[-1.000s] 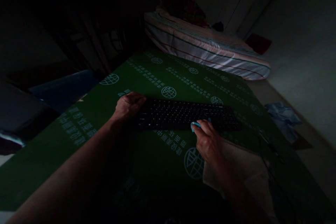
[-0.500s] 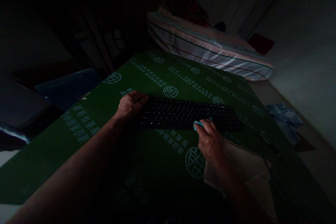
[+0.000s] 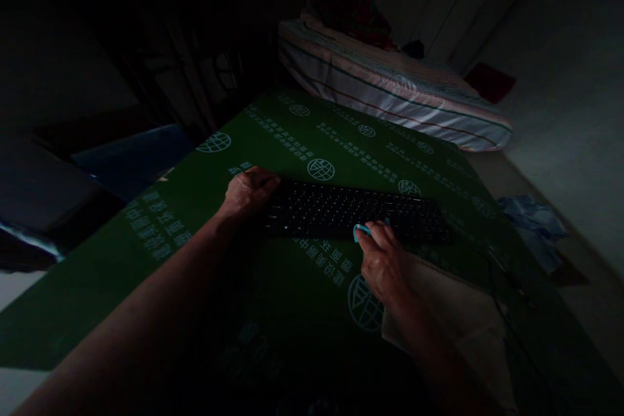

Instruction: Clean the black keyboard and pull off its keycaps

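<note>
— What's in the right hand [image 3: 383,263]?
— Its fingers pinch a small, smooth blue tool [image 3: 361,230] at the near edge of the flat black keyboard [image 3: 341,211], mid-frame.
— And the left hand [image 3: 248,194]?
— It's curled over the keyboard's left end, clasping it. Underneath lies a glossy green printed mat [image 3: 302,136], with a striped, padded mattress [image 3: 390,88] at upper right.

A green sheet [image 3: 302,143] printed with globe marks and lettering lies spread flat on the floor [image 3: 560,143]. A black keyboard [image 3: 341,211] lies across its middle. A beige cloth [image 3: 463,312] lies on its near right part, with a dark cable [image 3: 492,260] just beside it. A striped mattress [image 3: 390,91] lies at the far edge.
</note>
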`<state>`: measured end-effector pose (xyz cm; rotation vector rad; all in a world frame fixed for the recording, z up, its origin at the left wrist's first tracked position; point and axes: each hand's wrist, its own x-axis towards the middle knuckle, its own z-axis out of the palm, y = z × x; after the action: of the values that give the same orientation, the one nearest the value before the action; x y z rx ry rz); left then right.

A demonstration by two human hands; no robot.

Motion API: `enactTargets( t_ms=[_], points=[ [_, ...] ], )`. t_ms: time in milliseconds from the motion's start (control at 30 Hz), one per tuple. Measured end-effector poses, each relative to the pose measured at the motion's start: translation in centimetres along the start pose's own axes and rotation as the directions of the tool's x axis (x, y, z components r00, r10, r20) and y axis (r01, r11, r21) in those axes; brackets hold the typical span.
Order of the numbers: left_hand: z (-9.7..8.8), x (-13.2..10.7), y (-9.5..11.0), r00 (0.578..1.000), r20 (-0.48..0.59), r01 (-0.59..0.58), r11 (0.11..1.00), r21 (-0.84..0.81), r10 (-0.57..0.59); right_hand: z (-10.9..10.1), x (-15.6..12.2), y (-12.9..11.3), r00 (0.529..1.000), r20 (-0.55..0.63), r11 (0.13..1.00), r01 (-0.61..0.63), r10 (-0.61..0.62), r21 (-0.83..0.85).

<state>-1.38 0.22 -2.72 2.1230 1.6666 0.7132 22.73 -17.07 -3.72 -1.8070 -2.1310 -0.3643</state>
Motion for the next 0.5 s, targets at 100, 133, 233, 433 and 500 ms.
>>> enactTargets(
  t_ms=[100,133,233,433,500],
  points=[
    [0.0,0.0,0.1,1.0,0.005,-0.007,1.0,0.002,0.007,-0.3,0.1,-0.6,1.0,-0.002,1.0,0.009,-0.009,-0.003],
    [0.0,0.0,0.0,1.0,0.003,-0.012,1.0,-0.002,0.012,-0.3,0.2,-0.9,1.0,0.008,1.0,0.017,-0.017,0.002],
    [0.1,0.0,-0.1,0.999,-0.002,-0.033,0.999,-0.005,0.033,-0.4,0.5,-1.4,0.999,0.03,0.999,0.04,-0.04,0.008],
    [0.4,0.1,-0.7,0.999,-0.017,-0.048,0.999,-0.007,0.048,-0.3,0.2,-1.2,1.0,0.012,0.999,-0.02,0.021,-0.033],
    [0.5,0.1,-0.7,0.998,-0.018,-0.055,0.998,-0.018,0.055,-0.3,0.2,-1.4,1.0,0.019,0.999,-0.024,0.025,-0.042]
  ],
)
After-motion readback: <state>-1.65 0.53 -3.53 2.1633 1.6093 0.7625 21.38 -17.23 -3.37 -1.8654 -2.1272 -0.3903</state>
